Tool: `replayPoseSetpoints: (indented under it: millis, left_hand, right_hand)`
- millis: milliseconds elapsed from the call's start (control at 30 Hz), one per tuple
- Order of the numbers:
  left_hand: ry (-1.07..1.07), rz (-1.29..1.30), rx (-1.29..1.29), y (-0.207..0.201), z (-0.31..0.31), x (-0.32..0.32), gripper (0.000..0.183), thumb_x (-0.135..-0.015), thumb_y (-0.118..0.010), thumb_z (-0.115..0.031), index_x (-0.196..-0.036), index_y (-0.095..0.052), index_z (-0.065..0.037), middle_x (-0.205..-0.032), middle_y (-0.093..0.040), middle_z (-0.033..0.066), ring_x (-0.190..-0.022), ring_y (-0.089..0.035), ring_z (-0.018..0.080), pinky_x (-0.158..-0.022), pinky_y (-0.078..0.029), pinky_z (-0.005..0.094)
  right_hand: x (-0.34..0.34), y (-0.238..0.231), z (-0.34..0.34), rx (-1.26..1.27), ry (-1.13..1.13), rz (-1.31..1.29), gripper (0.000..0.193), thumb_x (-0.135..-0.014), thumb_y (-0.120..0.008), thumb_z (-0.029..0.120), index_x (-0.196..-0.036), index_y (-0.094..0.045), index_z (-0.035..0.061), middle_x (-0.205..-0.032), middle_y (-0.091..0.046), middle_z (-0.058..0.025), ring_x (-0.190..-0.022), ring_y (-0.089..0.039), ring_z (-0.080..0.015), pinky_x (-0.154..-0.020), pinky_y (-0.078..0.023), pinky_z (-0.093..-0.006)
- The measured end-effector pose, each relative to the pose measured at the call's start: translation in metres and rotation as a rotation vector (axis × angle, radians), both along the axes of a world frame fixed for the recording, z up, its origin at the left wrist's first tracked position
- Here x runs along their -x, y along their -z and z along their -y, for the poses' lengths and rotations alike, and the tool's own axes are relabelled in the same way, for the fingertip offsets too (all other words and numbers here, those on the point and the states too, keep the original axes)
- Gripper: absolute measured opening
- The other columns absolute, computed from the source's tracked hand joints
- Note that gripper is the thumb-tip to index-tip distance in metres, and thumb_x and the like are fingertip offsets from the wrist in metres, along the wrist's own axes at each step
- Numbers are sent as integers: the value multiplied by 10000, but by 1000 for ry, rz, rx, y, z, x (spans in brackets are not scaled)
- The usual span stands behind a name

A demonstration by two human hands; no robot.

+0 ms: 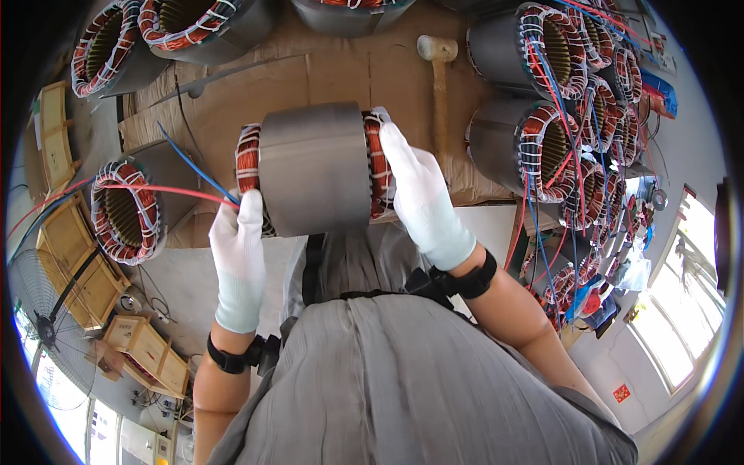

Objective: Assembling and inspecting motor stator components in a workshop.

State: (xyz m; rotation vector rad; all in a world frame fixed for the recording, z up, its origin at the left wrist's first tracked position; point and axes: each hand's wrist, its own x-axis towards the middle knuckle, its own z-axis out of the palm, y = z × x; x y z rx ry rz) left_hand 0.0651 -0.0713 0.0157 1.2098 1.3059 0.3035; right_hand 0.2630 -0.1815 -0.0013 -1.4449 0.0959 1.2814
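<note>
A motor stator (314, 167), a grey steel cylinder with laced copper windings at both ends, lies on its side in front of me at the bench's near edge. My left hand (238, 248), in a white glove, is closed at its left end, pinching a red lead wire (174, 189) and a blue lead wire (194, 165). The red wire runs off to the left; the blue one slants up. My right hand (425, 194), also gloved, lies with fingers stretched along the right-hand winding (378, 163), touching it. Its thumb is hidden.
A mallet (439, 85) lies on the cardboard-covered bench (333, 74) beyond the stator. Another stator (128, 209) lies to the left, and several more (496, 143) are stacked at the right with loose red and blue wires. Wooden crates (77, 256) and a fan (48, 329) stand at lower left.
</note>
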Motion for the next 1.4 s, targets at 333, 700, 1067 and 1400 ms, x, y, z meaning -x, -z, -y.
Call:
replayPoseSetpoints:
  millis: [333, 700, 1067, 1400]
  left_hand:
    - [84, -35, -36, 9, -23, -7, 382, -1102, -519, -328, -1165, -637, 31, -939, -587, -39, -851, -454, 62, -789, -394, 229]
    - [7, 6, -161, 5, -2, -4, 261, -1070, -539, -215, -1063, -648, 22, -852, -583, -36, -778, -463, 47, -692, -430, 247]
    - [20, 20, 25, 16, 9, 17, 275, -980, -659, -248, -1083, -655, 7, -841, -622, 96, -800, -598, 162, -782, -493, 300]
    - [349, -16, -356, 37, 10, 40, 444, -933, -662, -263, -1308, -609, -33, -1258, -668, 205, -1222, -604, 389, -1195, -291, 609]
  right_hand:
    - [-15, -2, -24, 111, -68, -9, 486, -1089, -459, 480, -1057, -658, 37, -814, -604, 6, -699, -566, -65, -665, -483, -250]
    - [-5, 2, -24, 19, 8, 26, 464, -1096, -466, 419, -1294, -640, 38, -1069, -719, -39, -909, -680, -106, -805, -533, -249]
    - [-4, 26, 2, -7, -228, 436, 473, -1119, -387, 314, -1451, -459, -16, -1335, -624, -124, -1164, -663, -201, -992, -552, -333]
    - [-7, 23, -9, -108, -117, 346, 445, -1112, -415, 187, -1480, -412, -61, -1373, -591, -180, -1164, -653, -232, -999, -555, -345]
